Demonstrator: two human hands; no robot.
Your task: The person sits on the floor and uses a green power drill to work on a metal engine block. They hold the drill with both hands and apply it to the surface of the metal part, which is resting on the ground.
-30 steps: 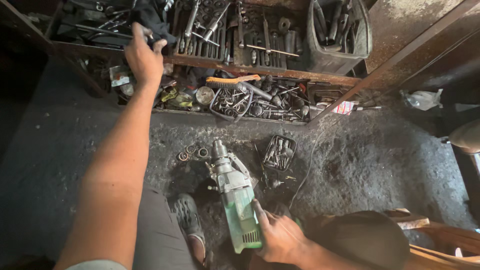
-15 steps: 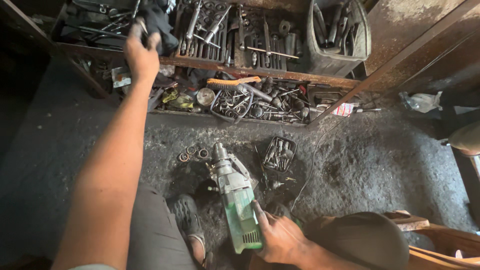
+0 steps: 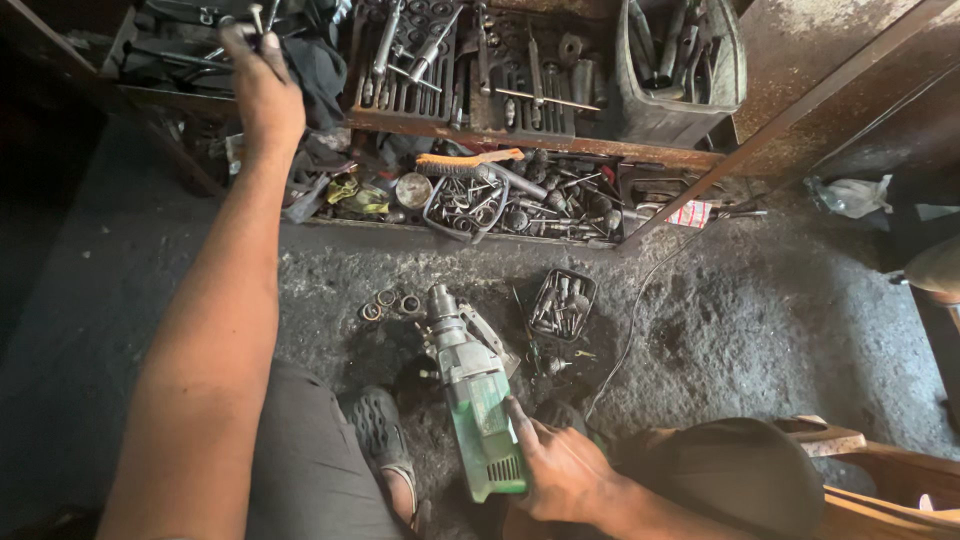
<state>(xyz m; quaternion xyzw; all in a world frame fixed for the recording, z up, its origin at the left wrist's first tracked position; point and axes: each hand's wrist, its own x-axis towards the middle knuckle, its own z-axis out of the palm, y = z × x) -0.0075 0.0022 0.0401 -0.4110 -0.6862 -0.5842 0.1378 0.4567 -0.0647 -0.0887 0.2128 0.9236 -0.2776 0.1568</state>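
Upper left of frame: left hand (image 3: 262,92) reaches up at full arm's length into the tool rack (image 3: 520,140), fingers curled round a small dark metal piece (image 3: 256,18) – looks like a bit or key, too small to tell which. Grip tight, nothing else in it.

Centre, lower down: green power drill (image 3: 470,400) lies on the grimy floor (image 3: 760,320), long axis running roughly bottom to top of frame w/ slight lean left, chuck end pointing up twd the rack, a few washers (image 3: 390,303) just beside it on the left. Small tray of bits (image 3: 563,303) just right of the chuck.

Lower centre-right: right hand (image 3: 560,470) wrapped on the drill's rear body, fingers closed, steadying it. So right hand's on the drill; left hand & its piece sit well apart, up-left of the chuck, nearly in line w/ the drill's axis
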